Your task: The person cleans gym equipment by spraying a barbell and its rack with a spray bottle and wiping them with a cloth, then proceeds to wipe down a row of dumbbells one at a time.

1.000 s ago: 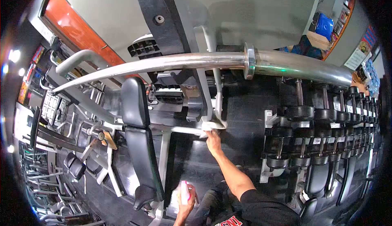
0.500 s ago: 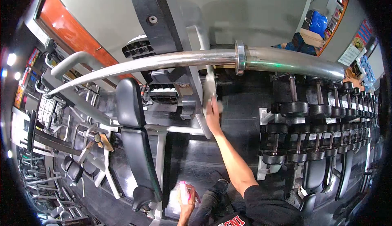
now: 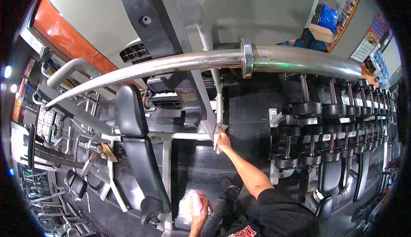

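Note:
My right hand [image 3: 222, 142] is at the foot of the grey bench frame's upright [image 3: 219, 108], its fingers closed around a pale cloth [image 3: 216, 144] pressed against the metal. Part of the cloth is hidden behind the fingers. Lower down, close to my legs, my left hand [image 3: 200, 213] grips a white and pink spray bottle [image 3: 196, 198] by its neck. To the left stands the bench with its black padded seat [image 3: 147, 168] and backrest [image 3: 131, 108]. A steel barbell [image 3: 188, 61] crosses the view above both hands.
Right of me, a two-tier rack holds several black dumbbells [image 3: 306, 109]. Other gym machines [image 3: 77, 181] stand on the left. Behind the bench is a grey wall with an orange panel [image 3: 64, 31]. The floor is dark rubber.
My right hand has come down the upright toward its base, bringing the cloth with it. The left hand keeps hold of the spray bottle in nearly the same place. The view has shifted slightly.

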